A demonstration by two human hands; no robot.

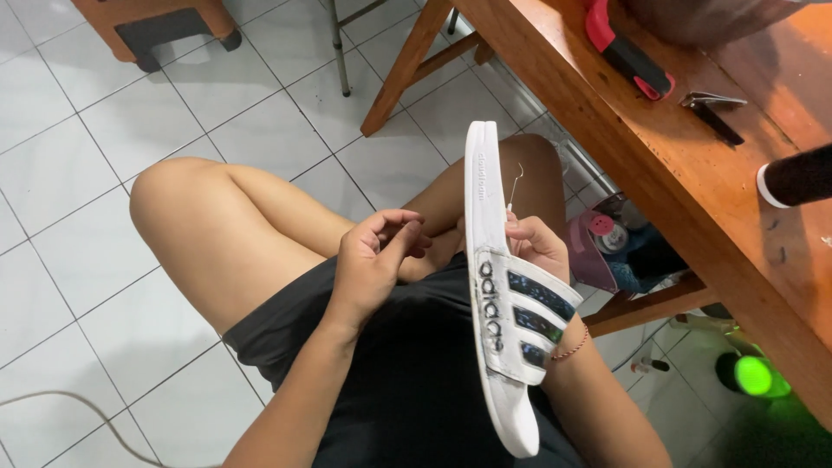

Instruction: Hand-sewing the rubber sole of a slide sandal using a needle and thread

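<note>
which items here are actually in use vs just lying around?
In use:
- white slide sandal, held on edge by the right hand
- thin hooked needle pinched in that hand
- left hand, fingers curled beside the sandal

Lying about:
- red-and-black tool on the wooden table
- metal clippers
- black cylinder
- green light on the floor

Even, soft daylight fills a sharp frame, with a green lamp (pixel 752 375) glowing beneath the desk's right edge.
</note>
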